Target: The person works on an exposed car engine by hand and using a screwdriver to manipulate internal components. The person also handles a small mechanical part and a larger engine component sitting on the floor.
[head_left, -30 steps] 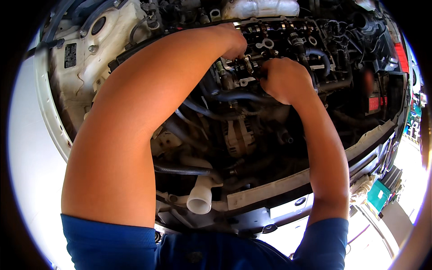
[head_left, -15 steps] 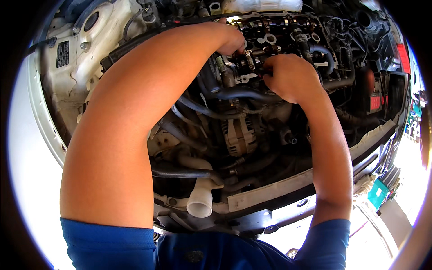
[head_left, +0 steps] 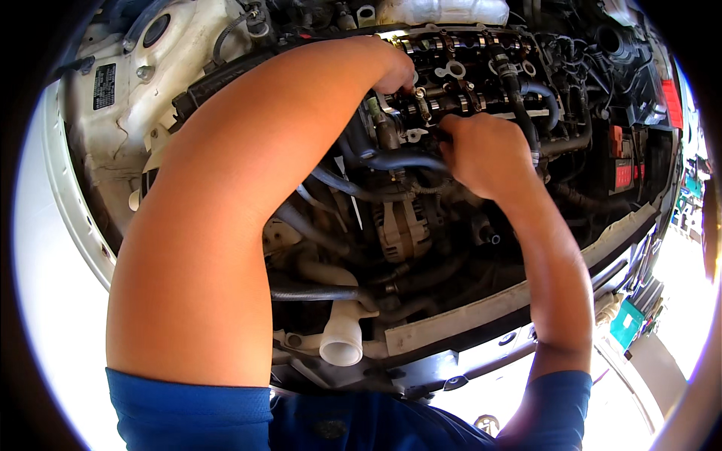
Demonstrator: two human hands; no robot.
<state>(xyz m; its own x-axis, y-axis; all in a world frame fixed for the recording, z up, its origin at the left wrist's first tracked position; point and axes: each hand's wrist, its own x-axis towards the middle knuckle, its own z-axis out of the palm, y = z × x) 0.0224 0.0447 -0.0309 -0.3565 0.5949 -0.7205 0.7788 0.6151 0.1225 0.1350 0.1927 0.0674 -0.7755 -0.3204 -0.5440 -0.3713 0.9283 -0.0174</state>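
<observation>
An open engine top lies in front of me, with two shiny camshafts [head_left: 481, 99] running side to side. My left hand [head_left: 394, 72] reaches to the left end of the camshafts, beside a metal bearing cap [head_left: 423, 106]. Its fingers curl down there, and their tips are mostly hidden. Closer to me, my right hand [head_left: 487, 154] is closed with the knuckles up, at the near edge of the engine top. Whatever its fingers grip is hidden beneath the hand. A black hose [head_left: 402, 159] passes just left of it.
Below the hands sits an alternator [head_left: 402, 231]. A white flared filler neck [head_left: 341, 346] rises near the front body panel [head_left: 459, 304]. More hoses [head_left: 350, 186] cross on the left. At right are a thick upright hose [head_left: 519, 101] and a dark box with red parts [head_left: 623, 174].
My right hand has drawn slightly back toward me, away from the camshafts. The left hand stays at about the same place. The whole view has shifted a little.
</observation>
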